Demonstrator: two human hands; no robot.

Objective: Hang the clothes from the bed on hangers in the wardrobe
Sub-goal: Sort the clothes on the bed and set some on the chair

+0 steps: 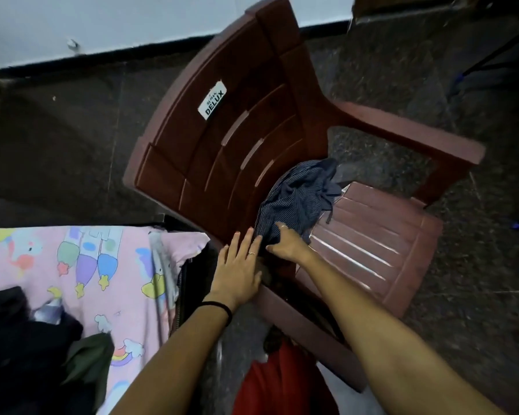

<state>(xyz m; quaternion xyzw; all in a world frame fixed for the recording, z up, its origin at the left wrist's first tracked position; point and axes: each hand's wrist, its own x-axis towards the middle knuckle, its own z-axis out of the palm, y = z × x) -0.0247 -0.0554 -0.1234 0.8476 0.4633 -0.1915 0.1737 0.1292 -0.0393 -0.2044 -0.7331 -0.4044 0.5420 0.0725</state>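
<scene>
A crumpled navy pinstriped garment [297, 199] lies on the seat of a maroon plastic chair [216, 139], against its backrest. My right hand [285, 244] grips the near edge of this garment, fingers curled into the cloth. My left hand [240, 265] lies flat with straight fingers beside it, touching the chair's near armrest and the garment's edge. The bed [126, 265], with a pink cartoon-print sheet, is at the lower left. Dark clothes [18, 339] and an olive-green piece [87, 360] lie on it. No hangers or wardrobe are in view.
The chair stands on a dark speckled stone floor [477, 295] close to the bed's corner. A white wall with a black skirting [102, 52] runs along the back. Red cloth [279, 381] shows at the bottom centre. Dark objects sit at the upper right.
</scene>
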